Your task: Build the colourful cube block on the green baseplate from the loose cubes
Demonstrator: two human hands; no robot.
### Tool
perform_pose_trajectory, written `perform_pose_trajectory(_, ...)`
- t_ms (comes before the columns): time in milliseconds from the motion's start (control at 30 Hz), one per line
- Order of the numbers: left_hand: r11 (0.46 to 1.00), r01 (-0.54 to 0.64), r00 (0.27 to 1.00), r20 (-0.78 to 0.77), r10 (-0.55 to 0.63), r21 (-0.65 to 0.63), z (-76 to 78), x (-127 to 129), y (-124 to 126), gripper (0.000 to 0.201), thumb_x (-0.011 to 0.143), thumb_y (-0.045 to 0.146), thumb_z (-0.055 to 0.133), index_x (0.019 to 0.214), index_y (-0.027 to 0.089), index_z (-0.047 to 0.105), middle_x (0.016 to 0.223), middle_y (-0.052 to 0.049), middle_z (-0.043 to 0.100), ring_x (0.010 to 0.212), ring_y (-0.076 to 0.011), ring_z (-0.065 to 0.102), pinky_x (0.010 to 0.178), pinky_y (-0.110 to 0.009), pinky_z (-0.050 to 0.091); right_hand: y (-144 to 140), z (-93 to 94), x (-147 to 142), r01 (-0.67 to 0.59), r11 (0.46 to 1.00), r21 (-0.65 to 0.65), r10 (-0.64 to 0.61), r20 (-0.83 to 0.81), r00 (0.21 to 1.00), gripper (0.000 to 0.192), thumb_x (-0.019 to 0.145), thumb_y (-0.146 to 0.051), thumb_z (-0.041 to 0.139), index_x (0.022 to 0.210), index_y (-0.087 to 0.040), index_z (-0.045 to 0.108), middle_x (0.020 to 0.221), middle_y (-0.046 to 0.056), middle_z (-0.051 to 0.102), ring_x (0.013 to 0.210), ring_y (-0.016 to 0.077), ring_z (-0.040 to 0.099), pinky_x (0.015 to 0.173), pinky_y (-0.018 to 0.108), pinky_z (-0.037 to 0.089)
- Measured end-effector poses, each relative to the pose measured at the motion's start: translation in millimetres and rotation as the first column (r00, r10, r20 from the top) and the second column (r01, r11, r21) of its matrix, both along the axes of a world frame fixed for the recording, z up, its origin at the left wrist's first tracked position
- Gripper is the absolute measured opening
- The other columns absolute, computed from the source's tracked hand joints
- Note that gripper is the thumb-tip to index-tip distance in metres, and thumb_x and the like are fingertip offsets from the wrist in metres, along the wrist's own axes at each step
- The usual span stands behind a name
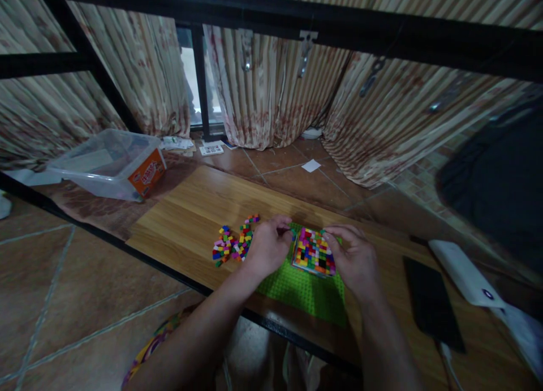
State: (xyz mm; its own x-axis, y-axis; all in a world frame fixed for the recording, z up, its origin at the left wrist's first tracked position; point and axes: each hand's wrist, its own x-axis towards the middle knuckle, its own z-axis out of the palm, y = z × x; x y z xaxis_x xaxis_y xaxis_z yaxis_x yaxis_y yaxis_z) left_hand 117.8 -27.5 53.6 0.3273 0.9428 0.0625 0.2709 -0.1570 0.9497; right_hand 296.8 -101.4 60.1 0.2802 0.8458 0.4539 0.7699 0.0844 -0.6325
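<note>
A square block of multicoloured toy bricks (313,249) stands on the green studded baseplate (305,292). At its back right corner my right hand (354,258) has thumb and forefinger pinched together on a small green brick (323,231). My left hand (271,244) is beside the block's left side, fingers curled and thumb drawn in; what they hold, if anything, is too small to make out. Loose coloured bricks (224,246) lie in heaps left of my left hand, which partly hides the nearer heap.
The wooden tabletop (182,210) carries all this. A black phone (432,300) with a cable and a white device (464,272) lie at the right. On the left stands a clear plastic tub (102,170) with an orange label. A dark metal bar (271,12) crosses above.
</note>
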Motion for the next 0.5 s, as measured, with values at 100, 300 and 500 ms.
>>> perform_pose_trajectory(100, 1.000, 0.025, 1.000, -0.010, -0.025, 0.001, 0.2, 0.2, -0.8, 0.028, 0.078, 0.009, 0.058, 0.103, 0.015, 0.069, 0.093, -0.007, 0.074, 0.088, -0.0179, 0.069, 0.081, -0.028, 0.054, -0.5, 0.6, 0.2, -0.043, 0.998, -0.050, 0.044, 0.034, 0.998, 0.016, 0.087, -0.031, 0.057, 0.087, -0.022, 0.070, 0.094, 0.006, 0.069, 0.094, 0.0227, 0.060, 0.087, 0.040, 0.046)
perform_pose_trajectory(300, 0.999, 0.036, 0.999, -0.009, -0.036, 0.005, 1.0, 1.5, -1.7, 0.025, 0.077, 0.007, 0.057, 0.098, 0.015, 0.069, 0.093, -0.007, 0.074, 0.087, -0.0181, 0.069, 0.082, -0.029, 0.054, -0.3, -1.9, -2.6, -0.062, 0.992, -0.112, 0.071, 0.081, 0.994, 0.012, 0.083, -0.029, 0.060, 0.079, -0.023, 0.070, 0.093, 0.005, 0.068, 0.093, 0.0224, 0.059, 0.086, 0.039, 0.045)
perform_pose_trajectory(500, 0.999, 0.039, 0.999, -0.001, -0.039, 0.012, -0.8, 1.4, -0.9, 0.025, 0.077, 0.008, 0.057, 0.099, 0.015, 0.068, 0.094, -0.007, 0.073, 0.089, -0.0185, 0.069, 0.084, -0.030, 0.054, 2.8, -5.1, -6.4, -0.001, 0.993, -0.120, 0.011, 0.077, 0.997, 0.011, 0.079, -0.029, 0.061, 0.075, -0.023, 0.070, 0.093, 0.006, 0.067, 0.093, 0.0234, 0.059, 0.087, 0.040, 0.045)
